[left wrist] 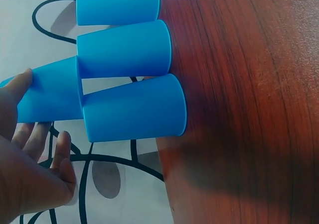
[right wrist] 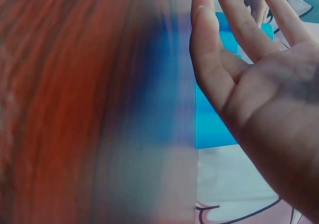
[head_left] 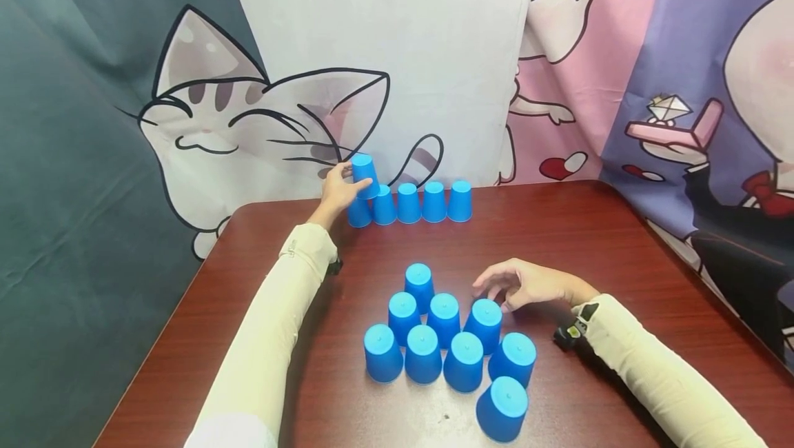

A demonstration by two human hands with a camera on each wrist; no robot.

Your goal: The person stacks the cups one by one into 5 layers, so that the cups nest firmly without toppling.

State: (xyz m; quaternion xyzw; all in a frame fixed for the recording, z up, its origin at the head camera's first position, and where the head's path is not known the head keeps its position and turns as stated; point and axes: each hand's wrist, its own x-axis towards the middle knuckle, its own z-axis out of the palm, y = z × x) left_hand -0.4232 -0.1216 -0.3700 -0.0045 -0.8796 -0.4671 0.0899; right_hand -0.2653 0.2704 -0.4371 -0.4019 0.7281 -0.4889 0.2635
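**Blue cups rise at both ends of a red-brown tabletop**

Nearest our camera, one upturned blue cup (head_left: pixel 502 408) stands alone before a cluster of nine more (head_left: pixel 443 338), all mouth-down on the wooden tabletop (head_left: pixel 620 241). Our right hand (head_left: pixel 527 284) hovers just above the cluster's right side, fingers loosely spread and holding nothing; the right wrist view is blurred but shows an open palm. Our left hand (head_left: pixel 338 189) reaches to the far edge, where its thumb and fingers (left wrist: pixel 57 154) grip a raised cup (head_left: pixel 364 174) by its sides, resting it across the tops of the two leftmost cups in a far row of five (head_left: pixel 412 203).

We judge these cups to be thin plastic: light, smooth, somewhat slippery and easily tipped, best taken around the wall near the closed base with a gentle pinch.

We can read no brand, label or writing on the cups. Behind hangs a cartoon-cat backdrop (head_left: pixel 248 124), also without legible text.
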